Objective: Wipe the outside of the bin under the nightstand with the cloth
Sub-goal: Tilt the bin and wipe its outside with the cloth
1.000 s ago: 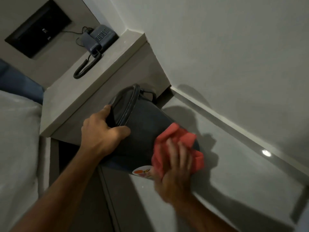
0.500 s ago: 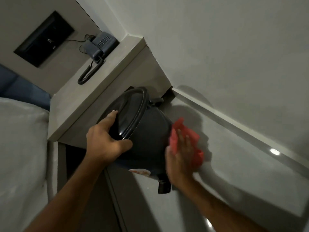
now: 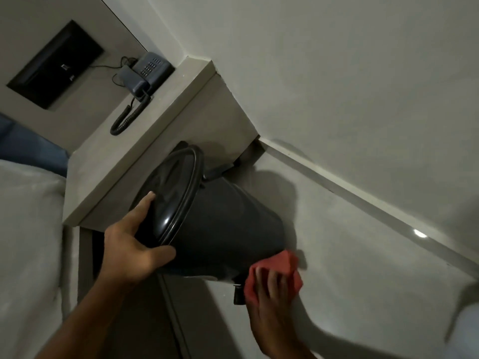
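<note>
Wiping looks midway: the left hand (image 3: pixel 132 252) grips the lid rim of the dark round plastic bin (image 3: pixel 220 229), tilted before the beige nightstand (image 3: pixel 145 156), while right-hand fingers (image 3: pixel 272 281) press the red cloth (image 3: pixel 282 268) against its base, other sides probably remaining.

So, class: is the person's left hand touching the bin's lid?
Touching. The head view shows the left hand gripping the rim of the lid, fingers on the lid's top and thumb across the bin wall.
</note>
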Demonstrator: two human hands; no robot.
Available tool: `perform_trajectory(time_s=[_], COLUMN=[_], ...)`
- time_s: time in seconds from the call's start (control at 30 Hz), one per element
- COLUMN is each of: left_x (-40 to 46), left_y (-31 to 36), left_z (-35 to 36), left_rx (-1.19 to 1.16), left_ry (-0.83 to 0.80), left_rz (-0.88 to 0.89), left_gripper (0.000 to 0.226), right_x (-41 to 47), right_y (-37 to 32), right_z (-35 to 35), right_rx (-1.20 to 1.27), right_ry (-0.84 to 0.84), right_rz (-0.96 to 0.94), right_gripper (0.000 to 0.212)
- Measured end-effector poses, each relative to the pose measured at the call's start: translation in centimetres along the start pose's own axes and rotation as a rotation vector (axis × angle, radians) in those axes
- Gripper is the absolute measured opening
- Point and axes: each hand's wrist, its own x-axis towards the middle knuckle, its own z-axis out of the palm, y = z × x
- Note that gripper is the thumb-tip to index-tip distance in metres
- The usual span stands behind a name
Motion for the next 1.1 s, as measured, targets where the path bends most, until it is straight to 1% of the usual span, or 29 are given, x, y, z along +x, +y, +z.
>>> perform_trajectory(time_s=[0.03,0.07,0.1,0.13,0.17,0.2,0.27,0.33,0.37,0.43,0.47,0.5,0.6,0.63,0.67,0.7,0.73,0.8,0.83,0.87,0.9,0.93,1.0,1.03,1.07,1.1], left_x=[-0.2,-0.3,-0.3,-0.3,-0.2,0.0,0.5,0.9,1.0,1.0,0.9,0.8,0.7,0.8,0.9,1.0,1.1,1.2,1.2,1.3,1.2,1.0,0.2,-0.2,-0.6,-0.7], left_y=[-0.3,-0.5,-0.5,-0.4,-0.2,-0.1,0.1,0.0,-0.1,-0.2,-0.2,-0.2,0.1,0.4,0.6,0.7,0.9,1.4,1.7,2.1,2.5,3.0,3.9,4.3,4.6,4.7], left_z=[-0.1,-0.1,-0.1,0.0,0.1,0.2,0.4,0.3,0.3,0.1,0.0,-0.1,0.0,0.2,0.5,0.8,1.2,1.8,2.0,2.2,2.4,2.5,2.7,2.7,2.7,2.6], left_rx=[-0.016,-0.026,-0.031,-0.034,-0.037,-0.041,-0.040,-0.029,-0.035,-0.048,-0.050,-0.048,-0.064,-0.075,-0.076,-0.063,-0.042,-0.022,-0.019,-0.012,0.001,0.014,0.038,0.049,0.064,0.079], left_ry=[-0.002,-0.009,-0.015,-0.022,-0.027,-0.030,-0.032,-0.026,-0.022,-0.018,-0.021,-0.021,-0.005,0.010,0.027,0.039,0.048,0.066,0.076,0.085,0.087,0.086,0.073,0.067,0.068,0.075], left_rz=[-0.007,-0.004,0.003,0.011,0.022,0.035,0.062,0.062,0.047,0.024,0.019,0.014,-0.004,-0.013,-0.018,-0.020,-0.024,-0.035,-0.035,-0.038,-0.045,-0.053,-0.040,-0.032,-0.029,-0.032], left_gripper=[0.116,0.116,0.116,0.116,0.115,0.115,0.114,0.113,0.113,0.113,0.114,0.113,0.113,0.112,0.110,0.107,0.105,0.104,0.104,0.105,0.106,0.108,0.113,0.116,0.118,0.118], right_x=[0.6,1.3,1.7,2.3,2.7,3.1,4.0,5.2,6.0,8.0,9.3,10.7,13.2,13.2,12.7,11.9,11.0,8.8,7.7,6.6,5.3,3.9,1.4,0.6,0.3,0.0], right_y=[-0.7,-1.2,-1.8,-2.3,-3.2,-4.4,-6.7,-8.1,-8.1,-6.7,-5.6,-4.1,0.6,2.0,3.0,3.3,3.2,1.6,0.1,-1.7,-3.6,-5.6,-8.5,-9.3,-9.7,-9.8], right_z=[-1.5,-2.9,-4.4,-6.0,-7.7,-9.6,-13.2,-15.6,-16.3,-16.6,-16.5,-16.4,-15.6,-14.8,-13.8,-12.8,-11.6,-9.3,-8.3,-7.4,-6.6,-6.0,-6.3,-7.5,-9.2,-11.1], right_rx=[0.019,0.055,0.161,0.279,0.380,0.466,0.574,0.585,0.570,0.539,0.554,0.607,0.846,0.886,0.903,0.904,0.874,0.741,0.746,0.795,0.885,1.020,1.351,1.525,1.716,1.873], right_ry=[0.046,0.111,0.165,0.236,0.335,0.405,0.544,0.655,0.684,0.687,0.661,0.591,0.242,0.202,0.224,0.301,0.425,0.703,0.788,0.814,0.786,0.697,0.437,0.355,0.285,0.225], right_rz=[0.019,0.059,0.111,0.125,0.094,0.028,-0.179,-0.343,-0.397,-0.456,-0.430,-0.356,0.030,0.106,0.157,0.205,0.248,0.274,0.281,0.322,0.398,0.497,0.689,0.762,0.807,0.805], right_gripper=[0.064,0.070,0.074,0.074,0.072,0.070,0.067,0.060,0.056,0.054,0.054,0.053,0.055,0.053,0.052,0.051,0.050,0.040,0.036,0.037,0.042,0.046,0.048,0.046,0.044,0.042])
